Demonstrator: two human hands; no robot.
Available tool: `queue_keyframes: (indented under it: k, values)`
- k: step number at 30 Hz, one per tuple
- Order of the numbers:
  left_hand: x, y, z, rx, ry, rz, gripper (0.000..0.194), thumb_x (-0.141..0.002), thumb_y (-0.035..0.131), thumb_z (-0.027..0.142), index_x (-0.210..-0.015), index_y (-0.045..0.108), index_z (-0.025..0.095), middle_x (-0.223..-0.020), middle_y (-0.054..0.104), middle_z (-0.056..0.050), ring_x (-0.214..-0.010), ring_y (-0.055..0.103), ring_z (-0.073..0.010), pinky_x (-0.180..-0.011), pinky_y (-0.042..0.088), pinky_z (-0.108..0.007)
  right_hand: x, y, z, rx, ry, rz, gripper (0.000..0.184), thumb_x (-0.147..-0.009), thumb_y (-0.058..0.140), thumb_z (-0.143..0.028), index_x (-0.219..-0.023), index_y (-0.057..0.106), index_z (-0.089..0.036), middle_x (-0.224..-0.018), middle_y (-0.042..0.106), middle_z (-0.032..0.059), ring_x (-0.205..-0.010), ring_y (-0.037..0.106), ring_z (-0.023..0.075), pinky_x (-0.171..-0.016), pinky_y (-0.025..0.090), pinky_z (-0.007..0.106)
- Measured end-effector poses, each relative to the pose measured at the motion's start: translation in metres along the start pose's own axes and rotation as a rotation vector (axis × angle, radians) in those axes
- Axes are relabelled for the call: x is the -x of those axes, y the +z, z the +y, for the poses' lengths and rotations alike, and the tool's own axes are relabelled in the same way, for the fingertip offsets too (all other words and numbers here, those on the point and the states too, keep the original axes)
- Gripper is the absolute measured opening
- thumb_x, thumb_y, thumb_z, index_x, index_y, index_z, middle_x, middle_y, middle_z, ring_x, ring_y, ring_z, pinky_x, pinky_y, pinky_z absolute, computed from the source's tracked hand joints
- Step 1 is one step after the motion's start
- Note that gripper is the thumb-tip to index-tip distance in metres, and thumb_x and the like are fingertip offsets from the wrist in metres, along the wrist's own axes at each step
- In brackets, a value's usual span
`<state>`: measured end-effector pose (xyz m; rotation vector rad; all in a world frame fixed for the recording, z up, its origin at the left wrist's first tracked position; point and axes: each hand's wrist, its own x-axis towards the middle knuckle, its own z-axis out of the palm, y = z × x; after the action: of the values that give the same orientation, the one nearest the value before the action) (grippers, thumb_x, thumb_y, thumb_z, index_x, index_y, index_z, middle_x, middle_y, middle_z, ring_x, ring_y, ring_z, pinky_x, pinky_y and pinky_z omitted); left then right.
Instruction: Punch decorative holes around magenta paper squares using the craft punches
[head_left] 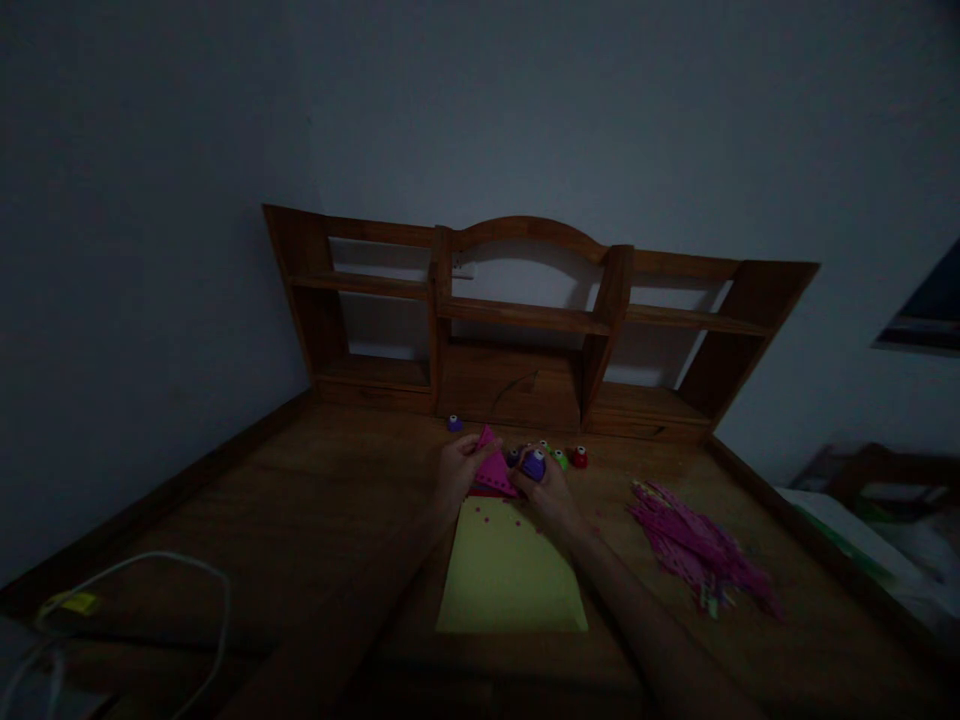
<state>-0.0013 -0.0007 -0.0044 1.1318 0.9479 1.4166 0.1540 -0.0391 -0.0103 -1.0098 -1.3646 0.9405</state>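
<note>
Here, the left hand (457,468) pinches pink paper (493,467), triangular, hole-edged; the right hand (546,485) grips a glossy purple punch (534,464), above a yellow sheet (512,580) on the wooden desk (360,500), in a dim, pale-walled room.

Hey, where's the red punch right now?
In the head view, the red punch sits right of the green one, beyond the right hand.
</note>
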Motion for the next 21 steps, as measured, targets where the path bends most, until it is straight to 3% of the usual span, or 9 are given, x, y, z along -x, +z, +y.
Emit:
queue_keyframes:
  k: [8, 11, 17, 21]
  values:
    - [0.0002, 0.0001, 0.0011, 0.004, 0.022, 0.033, 0.033, -0.062, 0.081, 0.041, -0.076, 0.069, 0.014, -0.073, 0.068, -0.003, -0.060, 0.059, -0.0134, -0.054, 0.042, -0.022, 0.0013, 0.0005, -0.0013, -0.036, -0.033, -0.013, 0.023, -0.069, 0.067, -0.023, -0.087, 0.052, -0.022, -0.083, 0.058, -0.0018, -0.071, 0.054, 0.0167, -0.066, 0.041, 0.028]
    - [0.0004, 0.0003, 0.0026, 0.041, -0.013, -0.018, 0.033, -0.062, 0.082, 0.038, -0.079, 0.070, 0.013, -0.077, 0.069, -0.005, -0.062, 0.061, -0.0142, -0.057, 0.044, -0.023, 0.0015, 0.0003, -0.0002, -0.006, -0.022, 0.005, 0.021, -0.070, 0.065, -0.023, -0.088, 0.053, -0.022, -0.081, 0.058, -0.0017, -0.071, 0.053, 0.0171, -0.065, 0.041, 0.028]
    - [0.0055, 0.0021, 0.0053, 0.044, -0.109, -0.230, 0.037, -0.059, 0.084, 0.031, -0.088, 0.070, 0.012, -0.082, 0.072, -0.008, -0.066, 0.065, -0.0178, -0.063, 0.049, -0.027, 0.0000, -0.0009, 0.0023, 0.031, -0.004, 0.094, 0.025, -0.070, 0.065, -0.024, -0.093, 0.056, -0.022, -0.082, 0.060, -0.0008, -0.071, 0.053, 0.0180, -0.064, 0.041, 0.028]
    - [0.0080, 0.0036, 0.0055, -0.025, -0.125, -0.196, 0.035, -0.059, 0.084, 0.029, -0.086, 0.070, 0.011, -0.079, 0.072, -0.008, -0.064, 0.064, -0.0175, -0.061, 0.049, -0.027, 0.0004, -0.0013, -0.0006, 0.020, -0.032, 0.080, 0.024, -0.071, 0.063, -0.023, -0.094, 0.056, -0.022, -0.084, 0.060, -0.0006, -0.071, 0.053, 0.0174, -0.064, 0.041, 0.028]
